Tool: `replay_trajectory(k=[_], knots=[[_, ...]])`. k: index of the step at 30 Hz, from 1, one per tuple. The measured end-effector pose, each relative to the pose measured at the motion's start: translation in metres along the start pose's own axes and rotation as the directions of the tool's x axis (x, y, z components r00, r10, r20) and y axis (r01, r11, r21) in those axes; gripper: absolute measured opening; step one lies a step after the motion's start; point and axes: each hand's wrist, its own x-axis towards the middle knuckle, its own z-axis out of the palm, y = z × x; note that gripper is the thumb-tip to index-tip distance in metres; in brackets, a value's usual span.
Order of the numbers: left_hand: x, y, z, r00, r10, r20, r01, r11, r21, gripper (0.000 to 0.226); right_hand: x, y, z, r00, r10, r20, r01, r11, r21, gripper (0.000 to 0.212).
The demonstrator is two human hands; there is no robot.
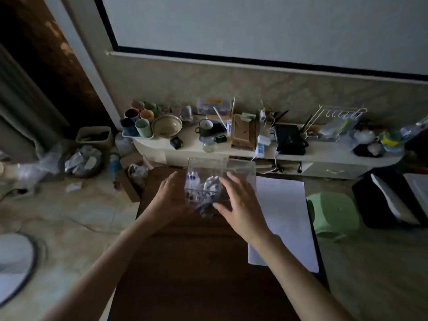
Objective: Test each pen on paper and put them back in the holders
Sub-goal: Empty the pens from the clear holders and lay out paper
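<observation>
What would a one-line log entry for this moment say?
left hand: against clear pen holder | right hand: open, at its front | pens: in holder | paper: right, on table

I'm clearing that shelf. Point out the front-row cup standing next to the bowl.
The pale green cup, front right in the tray, beside the bowl; the dark blue cup stands left of it, farther away.

Left hand (170, 198), right hand (240, 205) beside clear holder (208, 165)

Clear holder (240, 169) with pens (191, 176) beside white paper (283, 216)
</observation>
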Motion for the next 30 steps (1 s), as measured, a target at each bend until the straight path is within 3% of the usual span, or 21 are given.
replay_trajectory(k=[2,4,6,9,11,16,23,27,30], knots=[[0.017,-0.004,0.006,0.995,-0.093,0.017,0.09,0.986,0.142,0.112,0.012,0.004,0.015,1.0,-0.028,-0.014,0.026,0.991,-0.128,0.077],[0.028,-0.01,0.015,0.985,-0.151,0.085,0.143,0.985,0.093,0.129,0.023,0.007,0.025,1.0,-0.001,0.013,0.004,0.977,-0.212,0.083],[0.03,-0.01,0.021,0.983,-0.083,0.162,0.089,0.996,-0.03,0.144,0.027,0.011,0.033,1.0,0.0,0.0,0.0,0.966,-0.26,0.08],[0.028,-0.007,0.029,0.981,0.115,0.158,-0.077,0.97,-0.231,0.12,0.026,0.015,0.039,0.998,-0.023,-0.051,0.005,0.947,-0.32,0.071],[0.027,-0.012,0.033,0.992,0.039,0.12,-0.001,0.953,-0.301,0.11,0.024,0.014,0.041,0.996,-0.037,-0.078,0.009,0.945,-0.326,0.068],[-0.003,-0.01,0.033,0.997,0.004,0.08,0.024,0.934,-0.356,0.099,0.007,0.006,0.044,0.99,-0.115,-0.078,0.086,0.946,-0.312,0.069],[-0.089,-0.002,0.055,1.0,-0.02,0.02,0.027,0.92,-0.392,0.097,-0.062,-0.006,0.039,0.991,-0.104,0.084,0.118,0.977,-0.18,0.07],[-0.154,-0.004,0.066,0.991,-0.029,0.13,0.068,0.948,-0.311,0.111,-0.096,-0.007,0.021,0.995,-0.008,0.098,0.018,0.995,-0.1,0.065],[-0.168,-0.023,0.054,0.99,0.012,0.143,0.004,0.994,-0.11,0.111,-0.107,-0.018,0.011,0.993,0.088,0.074,-0.091,0.995,0.034,0.053]])
